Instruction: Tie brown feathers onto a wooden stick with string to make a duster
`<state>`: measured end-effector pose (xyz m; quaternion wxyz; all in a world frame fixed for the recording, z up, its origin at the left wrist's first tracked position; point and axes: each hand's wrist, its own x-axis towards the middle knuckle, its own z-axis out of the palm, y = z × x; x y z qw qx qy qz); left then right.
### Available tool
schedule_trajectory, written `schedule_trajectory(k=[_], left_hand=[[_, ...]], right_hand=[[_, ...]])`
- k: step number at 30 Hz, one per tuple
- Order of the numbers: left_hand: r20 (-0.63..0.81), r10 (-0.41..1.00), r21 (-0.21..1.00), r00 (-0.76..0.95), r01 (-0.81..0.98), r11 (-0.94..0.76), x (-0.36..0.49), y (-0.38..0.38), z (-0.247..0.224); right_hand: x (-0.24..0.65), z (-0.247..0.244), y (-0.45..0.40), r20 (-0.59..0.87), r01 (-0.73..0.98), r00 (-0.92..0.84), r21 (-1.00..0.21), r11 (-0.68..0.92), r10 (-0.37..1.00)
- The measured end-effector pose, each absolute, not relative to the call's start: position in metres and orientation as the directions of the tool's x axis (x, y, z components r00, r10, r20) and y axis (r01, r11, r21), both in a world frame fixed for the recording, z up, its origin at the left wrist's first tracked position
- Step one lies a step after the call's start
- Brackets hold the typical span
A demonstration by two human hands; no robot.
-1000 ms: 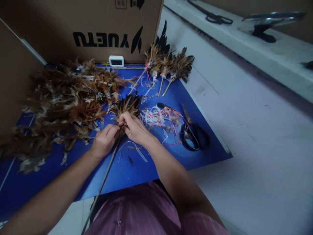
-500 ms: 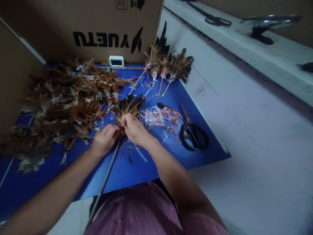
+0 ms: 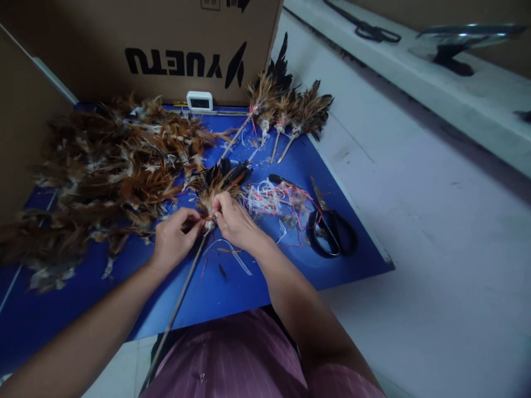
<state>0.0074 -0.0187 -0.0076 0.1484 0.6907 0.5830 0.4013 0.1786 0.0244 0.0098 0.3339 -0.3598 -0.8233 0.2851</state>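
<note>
A bundle of brown and black feathers (image 3: 219, 182) is bound with red string to the upper end of a long thin stick (image 3: 182, 293), which slants down past the table edge. My left hand (image 3: 176, 235) pinches at the red binding from the left, thumb and forefinger together. Against the right side of the same binding, my right hand (image 3: 232, 218) is closed, its fingertips pressed at the feather bases. The string between the fingertips is too small to make out clearly. Left of my hands lies a large pile of brown feathers (image 3: 112, 160).
Black-handled scissors (image 3: 332, 229) lie right of a tangle of red and white strings (image 3: 267, 196) on the blue table (image 3: 232, 293). Behind are several finished-looking feather bundles (image 3: 290, 110), a small white digital device (image 3: 199, 101) and a cardboard box (image 3: 178, 27).
My hands have drawn slightly apart at the binding, showing more of the red string and pale feather bases. The view has shifted slightly.
</note>
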Motion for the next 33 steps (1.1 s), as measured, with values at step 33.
schedule_trajectory(k=[33], left_hand=[[-0.343,0.925,0.934,-0.161,0.043,0.354,0.021,-0.010,0.019]], right_hand=[[0.169,0.010,0.008,0.253,0.444,-0.222,-0.834,0.329,0.942]])
